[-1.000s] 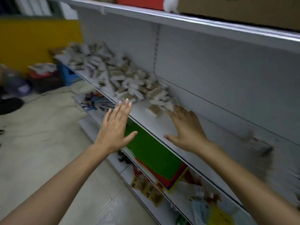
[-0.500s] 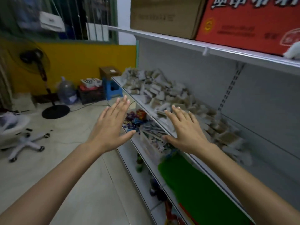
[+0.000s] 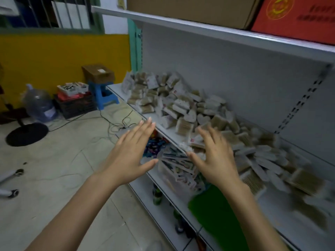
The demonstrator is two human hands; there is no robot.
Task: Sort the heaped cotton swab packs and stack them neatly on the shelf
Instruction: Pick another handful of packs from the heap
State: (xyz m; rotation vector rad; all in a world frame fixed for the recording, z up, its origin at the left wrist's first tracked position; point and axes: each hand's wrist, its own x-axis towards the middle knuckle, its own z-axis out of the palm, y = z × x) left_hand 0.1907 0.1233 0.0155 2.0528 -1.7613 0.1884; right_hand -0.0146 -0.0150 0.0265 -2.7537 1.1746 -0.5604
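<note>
1. As both hands hold nothing, the step in hand seems to be the first reach into the heap. The left hand (image 3: 130, 153) is flat with straight fingers, in the air just before the shelf (image 3: 163, 129) edge. It should come over the shelf before it grips.
2. The right hand (image 3: 215, 156) is also spread and empty, over the near packs (image 3: 181, 105). I cannot tell if it touches them.
3. The packs lie in a loose heap along the shelf, up to the back wall, and some sit at the front edge. I think it is wise to take those first, so that none slides off.
4. Farther right the heap is blurred, so sorting there needs a closer look.
</note>
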